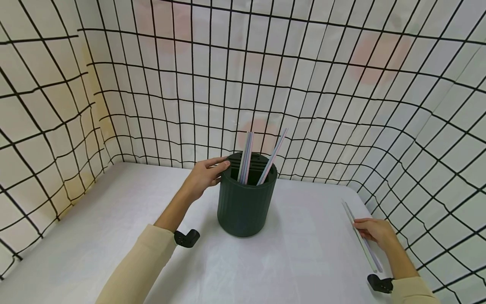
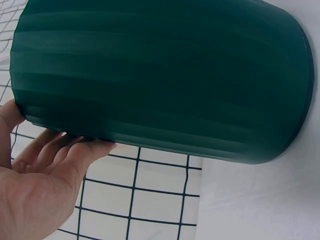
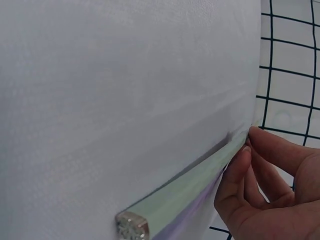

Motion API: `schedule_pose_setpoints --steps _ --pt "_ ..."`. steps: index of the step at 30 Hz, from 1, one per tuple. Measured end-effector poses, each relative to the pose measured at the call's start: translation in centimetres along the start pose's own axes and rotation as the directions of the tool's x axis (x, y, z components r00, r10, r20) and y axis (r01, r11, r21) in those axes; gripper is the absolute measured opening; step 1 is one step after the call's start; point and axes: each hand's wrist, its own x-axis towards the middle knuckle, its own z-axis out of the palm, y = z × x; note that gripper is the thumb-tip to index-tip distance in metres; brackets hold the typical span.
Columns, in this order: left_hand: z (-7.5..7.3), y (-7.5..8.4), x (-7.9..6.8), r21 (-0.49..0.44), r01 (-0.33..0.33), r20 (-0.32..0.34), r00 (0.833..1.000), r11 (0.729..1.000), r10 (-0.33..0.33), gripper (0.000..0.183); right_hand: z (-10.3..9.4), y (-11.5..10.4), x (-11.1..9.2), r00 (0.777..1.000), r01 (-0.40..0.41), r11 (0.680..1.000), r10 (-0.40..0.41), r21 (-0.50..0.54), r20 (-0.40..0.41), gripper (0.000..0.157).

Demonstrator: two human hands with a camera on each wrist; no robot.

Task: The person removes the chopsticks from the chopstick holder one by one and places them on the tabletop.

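A dark green ribbed holder stands upright on the white tabletop, with several pastel chopsticks rising from its open top. My left hand holds it by the upper left side, thumb at the rim. In the left wrist view, the fingers of the left hand touch the ribbed wall of the holder. Far to the right, my right hand pinches a pale green chopstick lying on the table. Beside it lies a lilac chopstick; whether the fingers also grip this one I cannot tell.
Black wire grid panels rise at the back and both sides of the white table, with pale cloth behind them. The right hand is close to the right panel. Small black cameras sit at both wrists.
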Motion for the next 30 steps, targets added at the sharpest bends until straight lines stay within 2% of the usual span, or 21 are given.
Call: schedule_pose_setpoints --steps 7,11,15,22,30 --pt "-0.1 0.1 0.0 -0.003 -0.005 0.004 1.0 1.0 0.005 0.056 -0.2 -0.5 -0.1 0.999 0.035 0.999 -0.036 -0.013 -0.019 0.03" --pt "-0.1 0.1 -0.1 -0.002 -0.004 0.003 1.0 1.0 0.004 0.056 0.2 -1.9 -0.4 0.998 0.065 0.998 -0.066 -0.015 -0.025 0.041" --pt "-0.1 0.0 0.0 -0.004 -0.005 0.002 1.0 1.0 0.005 0.056 1.1 -4.4 -1.1 0.993 0.118 0.993 -0.118 -0.001 -0.003 0.05" --pt "-0.1 -0.1 0.0 -0.016 -0.006 0.0 1.0 1.0 0.006 0.056 3.2 -9.6 -2.6 0.97 0.24 0.97 -0.237 -0.05 0.05 0.059" --pt "0.0 0.0 -0.1 0.008 -0.007 -0.006 1.0 1.0 0.007 0.055 6.8 -15.3 -4.6 0.944 0.326 0.938 -0.33 0.121 0.018 0.051"
